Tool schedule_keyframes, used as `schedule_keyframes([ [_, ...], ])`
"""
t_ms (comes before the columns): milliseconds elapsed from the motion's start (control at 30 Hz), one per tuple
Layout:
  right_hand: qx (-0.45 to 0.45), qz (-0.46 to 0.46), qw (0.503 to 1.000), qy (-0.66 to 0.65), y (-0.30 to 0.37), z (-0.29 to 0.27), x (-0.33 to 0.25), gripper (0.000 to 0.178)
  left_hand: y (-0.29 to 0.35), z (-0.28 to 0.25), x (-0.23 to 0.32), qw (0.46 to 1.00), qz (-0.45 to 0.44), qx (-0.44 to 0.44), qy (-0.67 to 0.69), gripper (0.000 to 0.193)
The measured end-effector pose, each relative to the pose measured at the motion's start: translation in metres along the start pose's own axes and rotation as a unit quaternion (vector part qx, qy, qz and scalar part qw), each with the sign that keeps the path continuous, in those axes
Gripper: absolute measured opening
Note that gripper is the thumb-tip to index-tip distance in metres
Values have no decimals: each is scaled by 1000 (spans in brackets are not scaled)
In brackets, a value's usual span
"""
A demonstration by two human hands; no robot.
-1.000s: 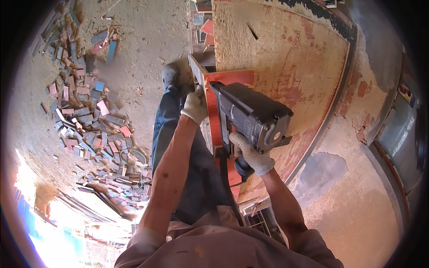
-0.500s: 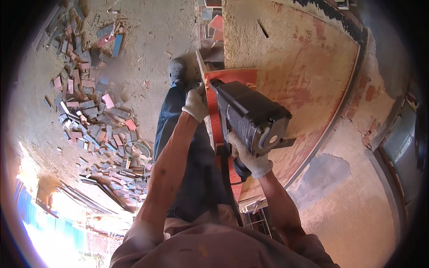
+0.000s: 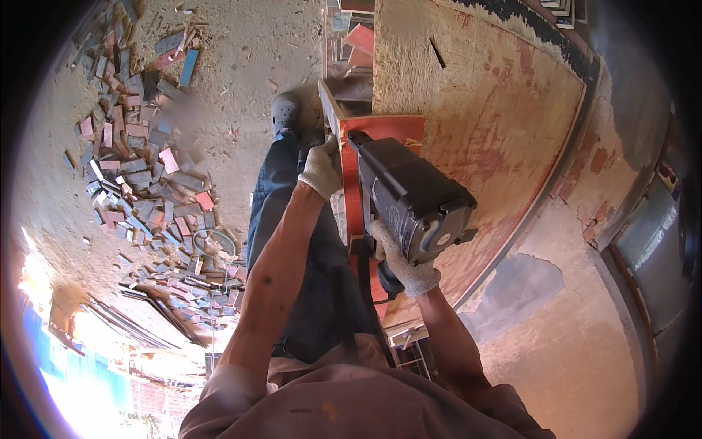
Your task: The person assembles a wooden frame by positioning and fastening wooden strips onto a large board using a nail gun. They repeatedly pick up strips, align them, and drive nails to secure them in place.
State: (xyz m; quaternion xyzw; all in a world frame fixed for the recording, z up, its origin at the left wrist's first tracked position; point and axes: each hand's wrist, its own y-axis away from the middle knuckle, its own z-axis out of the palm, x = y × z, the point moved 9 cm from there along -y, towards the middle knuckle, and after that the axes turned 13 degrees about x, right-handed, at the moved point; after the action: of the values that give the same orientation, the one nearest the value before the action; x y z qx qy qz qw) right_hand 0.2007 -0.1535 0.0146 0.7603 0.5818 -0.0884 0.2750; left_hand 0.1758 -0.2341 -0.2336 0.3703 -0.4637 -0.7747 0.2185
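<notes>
The red board (image 3: 350, 179), long axis twelve-to-six, lies at three o'clock from the nearer left hand (image 3: 321, 170), curled beside it, hold unclear, and at ten o'clock from the right hand (image 3: 408, 269), closed around the black power tool (image 3: 413, 194).

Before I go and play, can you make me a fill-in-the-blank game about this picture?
1. The dark power tool is in the person's ____ hand.
2. The left hand wears a pale ____.
3. The scattered scrap pieces lie on the ground to the person's ____.
4. The grey shoe has small round ____ in it.

Missing words: right; glove; left; holes.
</notes>
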Motion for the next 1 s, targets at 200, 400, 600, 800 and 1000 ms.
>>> schedule_keyframes([
  [200, -100, 273, 938, -187, 14, 17, 27, 25, -3, 6, -2, 994, -45, -71, 67, 40],
  [400, -133, 376, 865, -306, 21, 28, 33, 26, -25, -13, 1, 997, -20, -21, 68, 42],
  [600, -51, 261, 940, -212, 24, 12, 22, 23, -23, -11, -8, 988, -75, -81, 110, 41],
  [800, -31, 208, 958, -192, 27, 16, 27, 15, 5, 17, -8, 978, -103, -139, 115, 39],
  [1000, 53, 67, 989, -121, 56, 31, 35, 12, 10, 12, -10, 987, -69, -120, 78, 41],
])
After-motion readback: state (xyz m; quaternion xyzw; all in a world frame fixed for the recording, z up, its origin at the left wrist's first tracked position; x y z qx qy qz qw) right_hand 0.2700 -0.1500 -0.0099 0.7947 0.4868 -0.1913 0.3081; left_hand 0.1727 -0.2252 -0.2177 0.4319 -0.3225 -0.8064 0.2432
